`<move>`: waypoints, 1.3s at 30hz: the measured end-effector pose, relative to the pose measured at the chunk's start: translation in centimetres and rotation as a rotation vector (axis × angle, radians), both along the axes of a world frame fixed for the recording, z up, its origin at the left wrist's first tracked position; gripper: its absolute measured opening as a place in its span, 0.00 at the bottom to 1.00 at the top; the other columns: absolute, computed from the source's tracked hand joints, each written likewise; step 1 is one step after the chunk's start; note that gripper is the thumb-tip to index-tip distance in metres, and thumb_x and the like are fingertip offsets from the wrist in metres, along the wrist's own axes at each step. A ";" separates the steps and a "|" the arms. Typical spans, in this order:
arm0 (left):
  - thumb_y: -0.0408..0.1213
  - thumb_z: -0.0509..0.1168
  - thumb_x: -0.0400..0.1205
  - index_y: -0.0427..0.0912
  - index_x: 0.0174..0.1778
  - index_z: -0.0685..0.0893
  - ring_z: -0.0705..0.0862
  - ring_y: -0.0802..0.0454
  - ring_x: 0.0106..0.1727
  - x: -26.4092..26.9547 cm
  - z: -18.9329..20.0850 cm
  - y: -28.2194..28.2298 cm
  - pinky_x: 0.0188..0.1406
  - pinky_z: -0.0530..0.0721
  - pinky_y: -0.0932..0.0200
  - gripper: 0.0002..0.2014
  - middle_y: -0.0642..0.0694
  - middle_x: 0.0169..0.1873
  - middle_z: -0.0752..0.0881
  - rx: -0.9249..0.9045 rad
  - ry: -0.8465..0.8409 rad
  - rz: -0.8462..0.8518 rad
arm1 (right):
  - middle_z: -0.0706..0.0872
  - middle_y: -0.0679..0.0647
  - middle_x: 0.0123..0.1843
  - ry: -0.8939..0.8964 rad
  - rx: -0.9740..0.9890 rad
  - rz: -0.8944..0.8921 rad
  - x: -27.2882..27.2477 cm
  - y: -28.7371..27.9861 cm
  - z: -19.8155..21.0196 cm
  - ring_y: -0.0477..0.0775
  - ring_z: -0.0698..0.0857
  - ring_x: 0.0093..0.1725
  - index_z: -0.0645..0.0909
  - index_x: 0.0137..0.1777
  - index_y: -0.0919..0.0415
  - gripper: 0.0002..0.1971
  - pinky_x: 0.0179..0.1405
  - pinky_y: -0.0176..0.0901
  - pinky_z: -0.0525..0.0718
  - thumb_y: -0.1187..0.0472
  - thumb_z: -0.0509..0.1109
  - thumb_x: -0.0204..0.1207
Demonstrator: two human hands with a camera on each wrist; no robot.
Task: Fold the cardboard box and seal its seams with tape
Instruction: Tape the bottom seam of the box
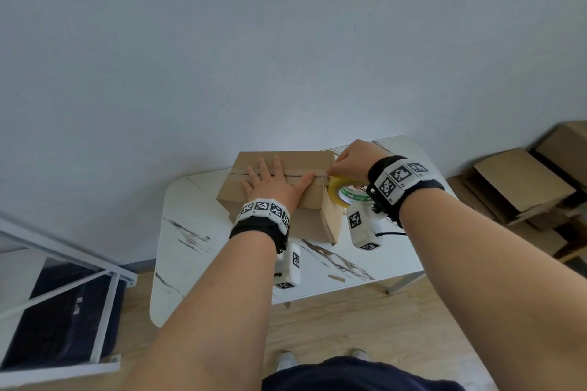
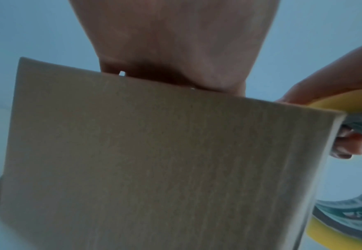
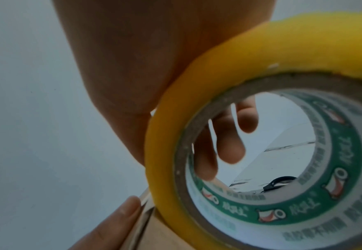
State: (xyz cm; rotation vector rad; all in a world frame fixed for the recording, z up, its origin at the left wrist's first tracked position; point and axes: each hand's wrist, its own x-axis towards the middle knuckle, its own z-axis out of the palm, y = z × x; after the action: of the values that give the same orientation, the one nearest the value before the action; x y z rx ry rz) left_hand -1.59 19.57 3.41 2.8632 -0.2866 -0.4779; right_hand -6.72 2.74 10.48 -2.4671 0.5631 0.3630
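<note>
Taping the top seam is the step in hand, judging by how things lie. Just below the middle of the head view, the cardboard box (image 1: pixel 279 187) sits on the marble-patterned table (image 1: pixel 203 232), with a strip of tape already running along its centre seam toward the right edge. The left hand (image 1: pixel 270 182) lies flat on the lid with fingers spread and straight, holding nothing, its thumb stretched right along the seam. At the box's right end the right hand (image 1: pixel 352 162) holds the yellow tape roll (image 1: pixel 344 192); in the right wrist view its fingers (image 3: pixel 229 135) show through the roll's core, so the grip seems to hook through the hole, though how tightly they curl cannot be told. The roll hangs just off the box's right edge, touching or nearly touching the corner.

To do this well, the left palm should press the flaps level so the seam does not gape under the tape. The roll probably wants to come down over the edge with the strip kept taut, so that it wraps onto the side panel without wrinkles. The thumb (image 3: pixel 120 218) near the corner looks well placed to rub the tape down at the bend. Slack or a skewed pull would likely leave bubbles or drift off the seam.

At the right edge of the head view, flattened cartons (image 1: pixel 521 184) are stacked on the floor.
</note>
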 end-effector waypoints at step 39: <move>0.59 0.55 0.82 0.39 0.79 0.59 0.71 0.39 0.70 2.6 -2.2 7.1 0.63 0.74 0.39 0.35 0.36 0.71 0.69 -0.087 -0.045 0.549 | 0.87 0.46 0.62 0.040 -0.095 0.049 0.8 2.6 -5.4 0.52 0.85 0.58 0.84 0.66 0.45 0.16 0.55 0.45 0.85 0.47 0.63 0.82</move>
State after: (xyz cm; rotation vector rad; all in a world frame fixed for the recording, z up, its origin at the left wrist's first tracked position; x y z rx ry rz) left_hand 1.05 26.67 1.16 2.7046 0.4514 -0.2817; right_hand -5.92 5.33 5.12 -2.5737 0.5490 0.4142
